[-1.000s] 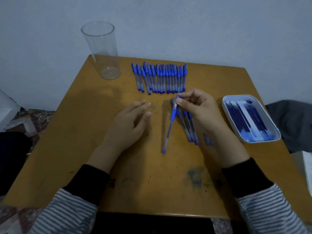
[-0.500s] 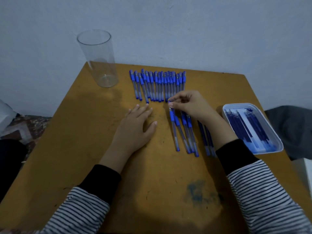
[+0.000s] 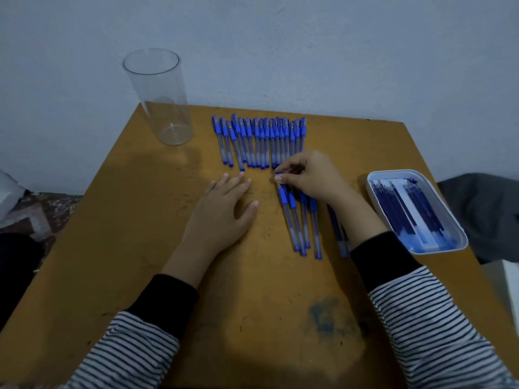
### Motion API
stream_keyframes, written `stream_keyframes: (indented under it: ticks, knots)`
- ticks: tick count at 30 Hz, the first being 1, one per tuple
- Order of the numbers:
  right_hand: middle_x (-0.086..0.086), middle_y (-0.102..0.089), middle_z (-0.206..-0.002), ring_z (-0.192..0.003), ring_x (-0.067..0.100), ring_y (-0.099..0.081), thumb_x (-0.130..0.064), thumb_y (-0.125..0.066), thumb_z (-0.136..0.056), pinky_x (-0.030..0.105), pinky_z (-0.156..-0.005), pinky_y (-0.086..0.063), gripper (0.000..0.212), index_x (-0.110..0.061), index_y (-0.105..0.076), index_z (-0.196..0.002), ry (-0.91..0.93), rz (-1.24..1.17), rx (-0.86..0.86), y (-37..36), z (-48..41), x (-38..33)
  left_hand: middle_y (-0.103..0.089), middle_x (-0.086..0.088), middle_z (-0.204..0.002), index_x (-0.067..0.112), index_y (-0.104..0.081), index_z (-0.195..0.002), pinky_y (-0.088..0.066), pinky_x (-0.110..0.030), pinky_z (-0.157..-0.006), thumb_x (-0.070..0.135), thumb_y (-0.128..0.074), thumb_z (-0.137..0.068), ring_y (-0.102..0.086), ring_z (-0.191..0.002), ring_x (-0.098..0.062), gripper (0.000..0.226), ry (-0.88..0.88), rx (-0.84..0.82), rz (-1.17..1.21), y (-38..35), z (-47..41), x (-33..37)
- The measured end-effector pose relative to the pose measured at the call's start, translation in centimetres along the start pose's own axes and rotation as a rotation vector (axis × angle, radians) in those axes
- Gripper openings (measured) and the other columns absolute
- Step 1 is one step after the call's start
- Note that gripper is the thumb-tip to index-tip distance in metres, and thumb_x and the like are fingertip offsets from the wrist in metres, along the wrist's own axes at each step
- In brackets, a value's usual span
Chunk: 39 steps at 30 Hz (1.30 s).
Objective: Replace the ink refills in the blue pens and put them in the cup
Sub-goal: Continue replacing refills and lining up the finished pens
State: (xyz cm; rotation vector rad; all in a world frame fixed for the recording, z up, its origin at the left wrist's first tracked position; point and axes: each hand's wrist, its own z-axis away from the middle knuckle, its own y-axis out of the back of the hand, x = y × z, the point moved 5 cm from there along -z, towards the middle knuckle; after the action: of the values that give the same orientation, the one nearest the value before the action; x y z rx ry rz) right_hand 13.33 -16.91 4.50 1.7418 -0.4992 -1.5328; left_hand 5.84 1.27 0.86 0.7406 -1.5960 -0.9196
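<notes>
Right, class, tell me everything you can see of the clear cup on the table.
The cup is a tall, see-through cylinder, plastic or glass by its look, with an open round rim and a flat round base. It stands upright and empty at the far left corner of the table, close to the wall. Only the table touches it; the row of pens lies apart to its right.

The left hand [image 3: 222, 211] is laid flat at centre frame. The right hand's [image 3: 311, 178] fingers are curled, pinched on a pen [image 3: 289, 220].
</notes>
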Motion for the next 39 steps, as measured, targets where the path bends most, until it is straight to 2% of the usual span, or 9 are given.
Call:
stream_keyframes:
  ticks: [10, 13, 16, 19, 22, 26, 29, 32, 39]
  knots:
    - [-0.009, -0.063, -0.091, -0.087, 0.005, -0.057, -0.025, -0.073, -0.089, 0.01, -0.067, -0.039, 0.015, -0.019, -0.073, -0.102, -0.023, 0.053, 0.002, -0.6, 0.3, -0.2, -0.027, 0.008, -0.164, 0.026, -0.038, -0.155, -0.005, -0.03, -0.123, 0.047, -0.049, -0.102, -0.016, -0.154, -0.014, 0.058, 0.005, -0.011, -0.004, 0.1, -0.1, 0.0]
    - [-0.015, -0.061, -0.087, -0.081, -0.002, -0.053, -0.026, -0.071, -0.09, 0.009, -0.066, -0.037, 0.011, -0.021, -0.072, -0.101, -0.011, 0.026, 0.017, -0.3, 0.5, 0.0, -0.041, 0.005, -0.158, 0.022, -0.05, -0.148, -0.021, -0.034, -0.122, 0.042, -0.055, -0.101, -0.03, -0.15, -0.015, 0.052, 0.002, 0.029, 0.022, 0.6, -0.4, 0.2]
    - [-0.016, -0.063, -0.086, -0.081, -0.003, -0.057, -0.023, -0.069, -0.092, 0.009, -0.067, -0.04, 0.012, -0.02, -0.072, -0.104, -0.011, -0.068, 0.071, 0.7, 0.4, 0.4, -0.059, 0.001, -0.141, 0.016, -0.063, -0.134, -0.037, -0.027, -0.104, 0.032, -0.06, -0.1, -0.052, -0.131, -0.017, 0.038, -0.024, 0.16, 0.07, 1.3, -1.2, 0.5]
    - [-0.008, -0.067, -0.092, -0.085, 0.005, -0.061, -0.02, -0.067, -0.094, 0.015, -0.072, -0.047, 0.013, -0.019, -0.072, -0.106, -0.081, -0.204, 0.206, 2.2, -0.3, 1.6, -0.063, -0.003, -0.132, 0.012, -0.064, -0.131, -0.042, -0.024, -0.098, 0.027, -0.058, -0.101, -0.057, -0.121, -0.016, 0.035, -0.065, 0.217, 0.082, 1.7, -3.0, 0.7]
    - [-0.003, -0.067, -0.099, -0.093, 0.011, -0.062, -0.017, -0.066, -0.094, 0.024, -0.081, -0.049, 0.019, -0.017, -0.07, -0.113, -0.196, -0.271, 0.308, 3.0, -1.4, 3.4, -0.064, -0.007, -0.13, 0.008, -0.064, -0.13, -0.049, -0.031, -0.101, 0.024, -0.058, -0.1, -0.058, -0.121, -0.019, 0.035, -0.147, 0.267, 0.06, 1.6, -4.8, 0.7]
    - [0.0, -0.068, -0.113, -0.104, 0.013, -0.06, -0.02, -0.067, -0.094, 0.031, -0.093, -0.05, 0.032, -0.016, -0.066, -0.126, -0.317, -0.31, 0.295, 2.8, -2.9, 4.8, -0.057, -0.011, -0.144, 0.009, -0.062, -0.136, -0.036, -0.042, -0.116, 0.032, -0.052, -0.098, -0.048, -0.138, -0.03, 0.046, -0.169, 0.242, -0.004, 0.7, -6.5, 0.3]
    - [0.003, -0.068, -0.116, -0.106, 0.016, -0.061, -0.02, -0.067, -0.094, 0.029, -0.088, -0.049, 0.035, -0.016, -0.066, -0.128, -0.332, -0.336, 0.284, 2.7, -3.6, 4.9, -0.049, -0.011, -0.152, 0.012, -0.057, -0.142, -0.029, -0.056, -0.118, 0.046, -0.041, -0.096, -0.039, -0.144, -0.038, 0.06, -0.162, 0.148, -0.052, -0.1, -7.0, 0.1]
    - [0.003, -0.066, -0.119, -0.108, 0.015, -0.058, -0.018, -0.069, -0.092, 0.025, -0.086, -0.044, 0.033, -0.016, -0.068, -0.125, -0.336, -0.301, 0.256, 2.5, -4.0, 4.7, -0.04, -0.007, -0.158, 0.015, -0.049, -0.149, -0.021, -0.052, -0.121, 0.052, -0.035, -0.096, -0.031, -0.149, -0.035, 0.067, -0.115, 0.076, -0.079, -0.4, -7.3, -0.3]
    - [0.002, -0.066, -0.121, -0.105, 0.011, -0.055, -0.014, -0.069, -0.092, 0.023, -0.084, -0.041, 0.03, -0.017, -0.069, -0.122, -0.366, -0.33, 0.244, 2.8, -3.6, 5.1, -0.032, -0.002, -0.162, 0.018, -0.04, -0.154, -0.01, -0.042, -0.124, 0.039, -0.051, -0.104, -0.022, -0.153, -0.028, 0.055, -0.098, 0.078, -0.062, -0.6, -7.5, -0.6]
